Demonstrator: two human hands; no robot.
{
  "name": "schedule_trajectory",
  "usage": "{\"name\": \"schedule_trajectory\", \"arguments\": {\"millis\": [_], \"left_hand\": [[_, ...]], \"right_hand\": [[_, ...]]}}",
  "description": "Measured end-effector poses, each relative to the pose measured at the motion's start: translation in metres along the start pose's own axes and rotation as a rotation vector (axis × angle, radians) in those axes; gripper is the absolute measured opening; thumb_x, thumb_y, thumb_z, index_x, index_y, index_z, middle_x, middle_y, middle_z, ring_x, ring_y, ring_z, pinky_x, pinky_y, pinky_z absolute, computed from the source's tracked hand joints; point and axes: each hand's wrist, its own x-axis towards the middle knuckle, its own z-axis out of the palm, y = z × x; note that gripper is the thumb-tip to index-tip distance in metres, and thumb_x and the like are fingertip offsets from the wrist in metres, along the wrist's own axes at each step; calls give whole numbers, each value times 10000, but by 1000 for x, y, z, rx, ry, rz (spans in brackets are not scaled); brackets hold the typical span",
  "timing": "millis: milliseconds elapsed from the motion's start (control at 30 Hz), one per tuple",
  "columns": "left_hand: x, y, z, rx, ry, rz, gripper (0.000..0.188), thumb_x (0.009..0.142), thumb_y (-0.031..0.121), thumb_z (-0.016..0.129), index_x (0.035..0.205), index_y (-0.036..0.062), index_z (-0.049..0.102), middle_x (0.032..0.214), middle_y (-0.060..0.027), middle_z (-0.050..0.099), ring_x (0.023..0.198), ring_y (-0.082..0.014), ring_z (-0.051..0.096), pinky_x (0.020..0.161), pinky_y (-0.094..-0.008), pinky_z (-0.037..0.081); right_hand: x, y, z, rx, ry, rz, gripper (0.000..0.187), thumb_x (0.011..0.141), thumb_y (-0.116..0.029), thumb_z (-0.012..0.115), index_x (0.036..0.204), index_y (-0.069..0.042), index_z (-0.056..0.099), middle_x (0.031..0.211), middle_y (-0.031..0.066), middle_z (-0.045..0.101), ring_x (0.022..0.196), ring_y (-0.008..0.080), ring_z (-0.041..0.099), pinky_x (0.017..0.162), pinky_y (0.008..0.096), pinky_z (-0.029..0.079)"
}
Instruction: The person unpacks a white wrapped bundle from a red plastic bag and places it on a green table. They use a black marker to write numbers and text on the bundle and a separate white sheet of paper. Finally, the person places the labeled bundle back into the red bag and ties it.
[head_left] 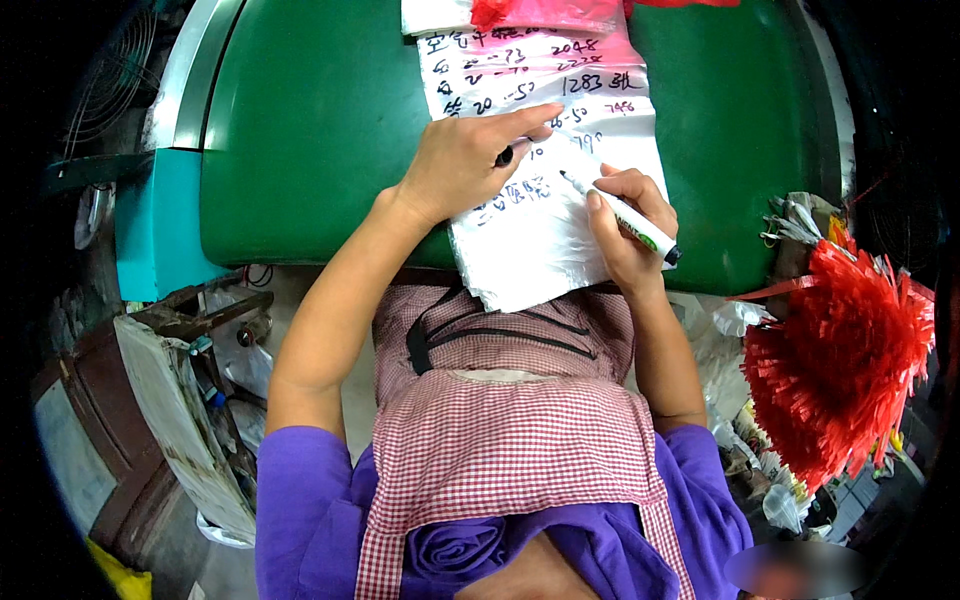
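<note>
A white marker pen (640,231) with a black end is pinched in my right hand (635,225). Its tip stands close over a white plastic sheet (560,255), right of the lower handwriting. My left hand (475,160) rests on the sheet's left part with its index finger stretched across the written lines. Between its curled fingers pokes a small black marker cap (504,157). Rows of black handwriting cover the upper part of the sheet, and a pink-tinted area shows at its top right. The sheet's lower end hangs over the front edge of a green belt (310,130).
A bunch of red plastic strips (840,360) hangs to the right of the belt. More red plastic (490,12) lies at the sheet's far end. A turquoise machine panel (160,220) stands at the left, above a worn board (180,420). Plastic scraps lie at the lower right.
</note>
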Motion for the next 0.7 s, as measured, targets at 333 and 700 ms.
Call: {"name": "schedule_trajectory", "arguments": {"millis": [333,700], "left_hand": [[-3,5,0,44,8,-17,642,776,212,724,1374,218,489,1035,31,708,841,-171,695,679,-297,558],[-3,5,2,56,21,-10,650,770,205,730,1373,224,489,1042,38,707,843,-169,696,670,-297,558]], "right_hand": [[2,1,3,-43,-63,-14,131,737,-36,684,840,23,628,699,105,639,600,181,629,899,406,512],[0,4,1,4,-51,-19,93,713,-27,666,777,9,609,686,91,628,591,190,618,885,419,522]]}}
